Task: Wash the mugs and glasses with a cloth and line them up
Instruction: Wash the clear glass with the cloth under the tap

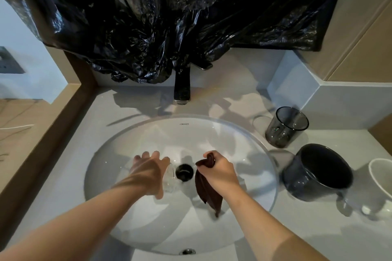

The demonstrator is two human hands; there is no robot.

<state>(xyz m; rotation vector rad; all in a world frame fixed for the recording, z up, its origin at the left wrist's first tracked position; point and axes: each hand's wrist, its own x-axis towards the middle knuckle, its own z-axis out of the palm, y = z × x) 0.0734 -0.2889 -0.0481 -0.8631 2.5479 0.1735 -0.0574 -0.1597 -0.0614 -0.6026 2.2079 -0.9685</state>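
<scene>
- The right hand, just right of frame centre, has its fingers curled tight into a fist around a dark brown cloth; a bunch of it pokes out above the knuckles and the rest hangs down below the wrist, its tip near the lower wall of the basin.
- The left hand, just left of centre, has its fingers spread and reaching down over a clear glass; only a faint edge of the glass shows past the thumb side, and whether the fingers grip it or merely touch it I cannot tell.
- Between the two hands lies the dark drain, close to the glass and the cloth.
- Both hands are inside the white oval sink, which fills the middle of the frame, set into a pale grey counter.
- A dark tap stands at the upper centre, behind the sink.
- On the counter at the right, a smoky tumbler stands upright near the back corner.
- Below it, a dark mug stands just beside the sink rim.
- At the right edge, a white mug is partly cut off, close beside the dark mug.
- Crumpled black plastic covers the wall across the top of the frame, hanging down over the top of the tap.
</scene>
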